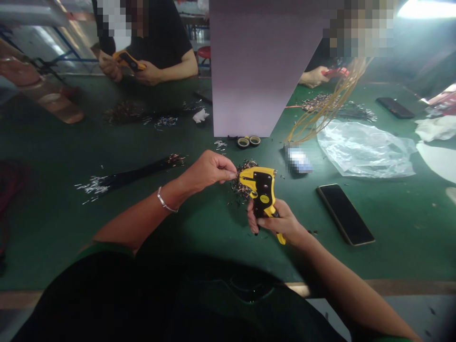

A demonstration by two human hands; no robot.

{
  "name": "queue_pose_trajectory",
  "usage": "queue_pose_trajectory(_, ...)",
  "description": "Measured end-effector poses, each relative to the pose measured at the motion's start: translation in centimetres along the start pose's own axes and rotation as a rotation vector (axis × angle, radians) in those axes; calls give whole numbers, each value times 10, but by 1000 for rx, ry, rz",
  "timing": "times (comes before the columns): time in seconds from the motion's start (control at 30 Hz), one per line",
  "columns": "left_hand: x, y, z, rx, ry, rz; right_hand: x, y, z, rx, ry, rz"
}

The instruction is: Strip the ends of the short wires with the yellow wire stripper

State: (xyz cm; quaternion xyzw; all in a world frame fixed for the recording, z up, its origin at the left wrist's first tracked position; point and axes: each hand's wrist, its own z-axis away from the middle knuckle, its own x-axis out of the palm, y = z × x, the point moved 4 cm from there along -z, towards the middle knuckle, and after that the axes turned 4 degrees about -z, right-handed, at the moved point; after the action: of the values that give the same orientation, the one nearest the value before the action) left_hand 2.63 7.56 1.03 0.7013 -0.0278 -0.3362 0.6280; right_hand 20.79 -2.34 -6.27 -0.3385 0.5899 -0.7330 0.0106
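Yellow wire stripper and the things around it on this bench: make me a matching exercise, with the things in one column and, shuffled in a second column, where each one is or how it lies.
Things:
1. Yellow wire stripper
2. Black smartphone
3. Clear plastic bag
4. Two tape rolls

Places and states:
A. At the foot of the white panel
B. Held in the right hand
C. Flat, screen dark, right of the hands
D. Crumpled beside the yellow wires

Pairs: 1-B, 2-C, 3-D, 4-A

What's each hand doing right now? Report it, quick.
Left hand: closed in a pinch; whatever it holds is too small to tell.
Right hand: closed, holding a yellow wire stripper.
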Motion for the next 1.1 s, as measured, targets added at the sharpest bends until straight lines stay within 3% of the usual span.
queue_pose_trajectory(0.33,2,-2,-3,11,22,-87,5,4,-1,-20,50,3)
queue_pose_trajectory(0.7,10,-30,-20,10,-26,-136,-7,27,-8,-9,186,103)
queue_pose_trajectory(1.1,13,-39,-28,83,-32,-147,-3,22,-11,-22,287,245)
